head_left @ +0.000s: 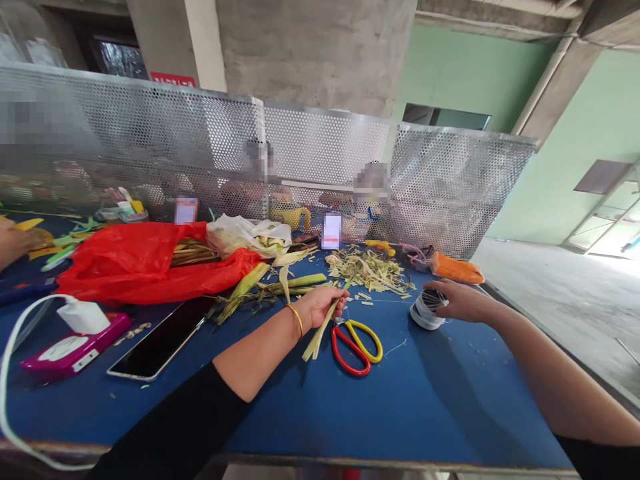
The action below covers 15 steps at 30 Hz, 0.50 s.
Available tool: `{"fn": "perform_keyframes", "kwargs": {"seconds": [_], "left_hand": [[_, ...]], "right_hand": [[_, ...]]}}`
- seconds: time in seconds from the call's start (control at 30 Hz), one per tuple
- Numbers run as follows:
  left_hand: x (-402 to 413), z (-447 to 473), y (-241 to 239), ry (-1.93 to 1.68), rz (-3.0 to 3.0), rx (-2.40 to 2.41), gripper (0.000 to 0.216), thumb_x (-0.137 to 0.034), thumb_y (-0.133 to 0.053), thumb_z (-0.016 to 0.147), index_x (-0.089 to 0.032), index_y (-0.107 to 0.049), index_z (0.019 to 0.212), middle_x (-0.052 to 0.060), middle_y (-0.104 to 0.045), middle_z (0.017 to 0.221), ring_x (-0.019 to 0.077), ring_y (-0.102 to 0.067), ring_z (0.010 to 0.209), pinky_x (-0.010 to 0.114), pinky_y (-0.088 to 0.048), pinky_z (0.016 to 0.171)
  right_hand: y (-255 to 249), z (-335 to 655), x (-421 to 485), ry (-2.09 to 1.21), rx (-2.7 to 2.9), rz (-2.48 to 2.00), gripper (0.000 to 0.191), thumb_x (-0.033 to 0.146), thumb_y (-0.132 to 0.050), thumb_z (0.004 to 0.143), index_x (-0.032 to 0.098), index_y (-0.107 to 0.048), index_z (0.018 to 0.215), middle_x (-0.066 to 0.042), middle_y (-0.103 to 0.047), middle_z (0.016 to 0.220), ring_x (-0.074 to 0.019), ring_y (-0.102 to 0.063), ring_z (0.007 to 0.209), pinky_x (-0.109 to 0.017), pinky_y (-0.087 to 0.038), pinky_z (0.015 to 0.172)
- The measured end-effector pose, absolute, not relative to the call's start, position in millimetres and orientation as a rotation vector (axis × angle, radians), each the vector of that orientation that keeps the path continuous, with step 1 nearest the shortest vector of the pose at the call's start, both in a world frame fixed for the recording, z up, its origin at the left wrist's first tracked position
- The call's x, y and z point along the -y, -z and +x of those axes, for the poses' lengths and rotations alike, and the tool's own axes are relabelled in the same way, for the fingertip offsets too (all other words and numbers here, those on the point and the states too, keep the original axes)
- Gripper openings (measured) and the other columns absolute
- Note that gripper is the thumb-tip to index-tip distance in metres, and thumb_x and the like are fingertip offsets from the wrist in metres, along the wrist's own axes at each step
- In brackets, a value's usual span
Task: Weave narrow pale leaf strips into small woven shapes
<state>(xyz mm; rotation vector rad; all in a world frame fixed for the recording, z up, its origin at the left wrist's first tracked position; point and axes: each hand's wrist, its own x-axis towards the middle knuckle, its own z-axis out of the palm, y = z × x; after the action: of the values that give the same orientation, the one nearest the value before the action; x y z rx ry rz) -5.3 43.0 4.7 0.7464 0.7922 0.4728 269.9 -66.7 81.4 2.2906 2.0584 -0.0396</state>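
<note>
Currently, our left grip (320,307) pinches slim, pale dried plant strips (321,335), with red-and-yellow-handled scissors (354,345) just beside it; rightward, our right grip (463,300) clasps a round white-thread spool (424,316).

this looks like a handicraft workshop. a long blue worktable (400,420) runs under both hands; strips of plant husk (316,341) are pinched in the left hand (326,307), scissors (357,343) lie just beside it, and a spool of pale thread (424,316) is in the right hand (457,300). beyond and between the hands lie heaped trimmings (370,270). far to the left, a co-worker's hand (15,240) shows over the same table. past both hands, a perforated metal screen (325,137) stands before a bare concrete pillar (315,53); concrete floor (545,280) lies beyond the right hand.
</note>
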Motion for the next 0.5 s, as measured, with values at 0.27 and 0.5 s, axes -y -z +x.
{"fn": "perform_keyframes", "kwargs": {"seconds": [0.27,0.5], "left_hand": [[-46.7,-10.5,-8.4,-0.478,0.723,-0.767,0.022,-0.011,-0.04,0.092,-0.014,-0.051,0.073,-0.004,-0.044,0.053,0.0042,-0.042,0.04,0.013,-0.037,0.04],[-46.9,-12.4,-11.0,-0.505,0.73,-0.765,0.022,-0.012,-0.041,0.092,-0.012,-0.053,0.074,-0.004,-0.044,0.055,0.0042,-0.043,0.042,0.013,-0.037,0.041]], "right_hand": [[-24.3,221.2,90.0,0.431,-2.595,2.033,0.013,0.018,-0.063,0.075,0.02,-0.066,0.087,-0.004,-0.059,0.094,-0.0152,-0.058,0.073,-0.027,-0.045,0.067],[-2.4,216.3,94.7,0.562,-2.619,2.037,0.012,0.017,-0.053,0.081,0.018,-0.056,0.07,-0.001,-0.057,0.076,-0.0135,-0.055,0.068,-0.024,-0.043,0.063]]}}
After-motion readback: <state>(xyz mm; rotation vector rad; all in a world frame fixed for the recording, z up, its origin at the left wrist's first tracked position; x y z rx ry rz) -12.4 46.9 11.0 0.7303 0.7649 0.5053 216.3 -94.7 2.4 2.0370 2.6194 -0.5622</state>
